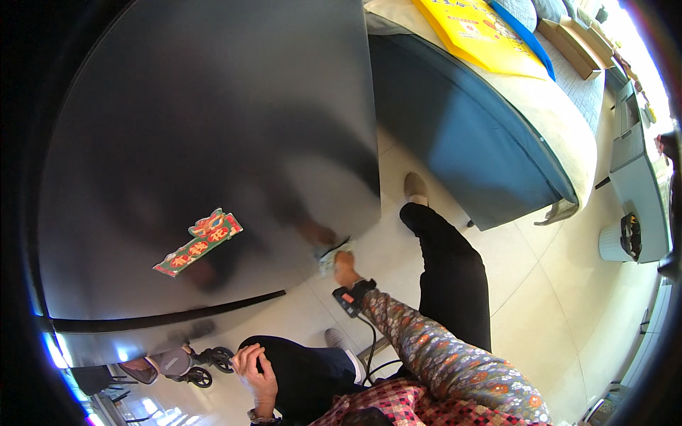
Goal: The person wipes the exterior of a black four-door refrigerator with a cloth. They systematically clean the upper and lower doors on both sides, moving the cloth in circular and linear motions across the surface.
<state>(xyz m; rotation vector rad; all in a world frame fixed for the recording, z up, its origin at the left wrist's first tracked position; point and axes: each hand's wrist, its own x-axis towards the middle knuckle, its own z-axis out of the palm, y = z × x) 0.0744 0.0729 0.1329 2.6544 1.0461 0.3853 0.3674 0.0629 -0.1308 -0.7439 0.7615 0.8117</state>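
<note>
My right hand [346,269] grips a light patterned cloth [333,258] at the lower right edge of a large dark glossy door [213,133], which looks like a refrigerator's. The cloth lies against or very close to the surface, and the hand is slightly blurred. A green and red sticker [198,246] with printed characters sits aslant on the door. My left hand [256,373] rests on my bent left knee, fingers loosely spread and holding nothing. A black device with a cable [349,301] is strapped to my right wrist.
At the right stands a bed or sofa [479,144] with a blue-grey side and a yellow bag [479,37] on top. An open cardboard box [573,48] lies behind it. A bin [615,242] stands far right, a stroller [178,362] lower left. Pale tiles [533,287] cover the floor.
</note>
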